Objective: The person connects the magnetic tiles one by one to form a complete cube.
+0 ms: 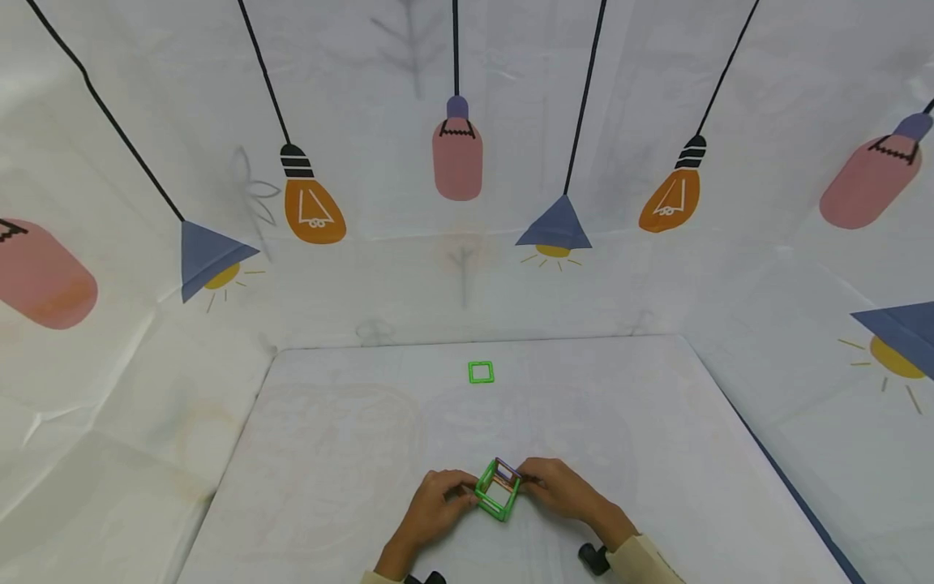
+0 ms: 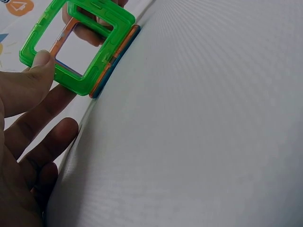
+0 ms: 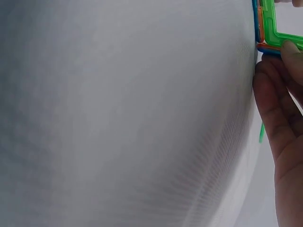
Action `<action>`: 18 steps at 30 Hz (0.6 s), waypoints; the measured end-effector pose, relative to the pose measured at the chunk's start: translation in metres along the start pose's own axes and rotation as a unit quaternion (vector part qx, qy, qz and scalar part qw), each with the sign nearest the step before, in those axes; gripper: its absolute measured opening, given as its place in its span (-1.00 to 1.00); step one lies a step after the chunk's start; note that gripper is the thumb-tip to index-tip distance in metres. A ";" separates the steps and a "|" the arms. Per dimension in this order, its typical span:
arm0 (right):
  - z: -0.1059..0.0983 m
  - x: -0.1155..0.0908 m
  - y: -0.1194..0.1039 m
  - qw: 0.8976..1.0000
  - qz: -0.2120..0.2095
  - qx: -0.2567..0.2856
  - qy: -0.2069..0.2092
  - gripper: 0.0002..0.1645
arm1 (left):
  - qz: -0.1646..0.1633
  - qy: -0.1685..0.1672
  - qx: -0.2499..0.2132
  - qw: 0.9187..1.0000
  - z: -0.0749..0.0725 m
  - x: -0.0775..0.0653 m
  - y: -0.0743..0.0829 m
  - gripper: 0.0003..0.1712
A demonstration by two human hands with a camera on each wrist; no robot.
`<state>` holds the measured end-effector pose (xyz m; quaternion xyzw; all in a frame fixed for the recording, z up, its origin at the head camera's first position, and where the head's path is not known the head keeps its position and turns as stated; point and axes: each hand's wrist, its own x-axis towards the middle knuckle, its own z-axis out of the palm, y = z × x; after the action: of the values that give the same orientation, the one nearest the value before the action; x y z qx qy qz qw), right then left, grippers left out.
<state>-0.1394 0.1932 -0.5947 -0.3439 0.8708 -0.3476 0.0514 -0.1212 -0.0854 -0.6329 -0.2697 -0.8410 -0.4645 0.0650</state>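
Two hands meet at a small box (image 1: pixel 491 503) of joined plastic frames, and we can see through its hollow middle. We find the white table (image 1: pixel 620 438) spreading beneath and all around the box, though we cannot tell whether they touch. To the left of the box, we see the left hand (image 1: pixel 438 504) pinching it: the thumb presses the face of a green square (image 2: pixel 105 56), and the other fingers spread behind and below. To the right of the box, we see the right hand (image 1: pixel 565 487) pinching it too, thumb on a green bar and fingertips against a blue edge. Orange and blue edges (image 2: pixel 116 61) run along the box beside the green square. Beyond the box, well apart from it, we notice a loose green frame (image 1: pixel 481 381) lying flat. Farther behind the box, we see a pale sheet printed with hanging lamps (image 1: pixel 457 158).
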 end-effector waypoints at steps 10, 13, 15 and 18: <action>0.000 0.001 -0.001 1.000 0.010 -0.006 -0.008 -0.81 | 0.012 -0.005 0.008 1.000 -0.003 0.002 0.003 -0.58; -0.001 0.004 -0.003 0.999 0.024 -0.012 -0.020 -0.77 | -0.003 -0.016 0.029 0.999 -0.004 0.002 0.003 -0.35; -0.002 0.006 -0.004 0.999 0.031 -0.016 -0.027 -0.76 | -0.019 -0.030 0.054 0.998 -0.004 0.001 0.004 -0.17; 0.000 0.010 -0.004 0.999 0.028 -0.018 -0.025 -0.76 | -0.015 -0.048 0.092 0.994 -0.002 0.001 0.002 -0.02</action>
<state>-0.1448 0.1851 -0.5905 -0.3288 0.8846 -0.3218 0.0764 -0.1212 -0.0854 -0.6302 -0.2722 -0.8862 -0.3725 0.0419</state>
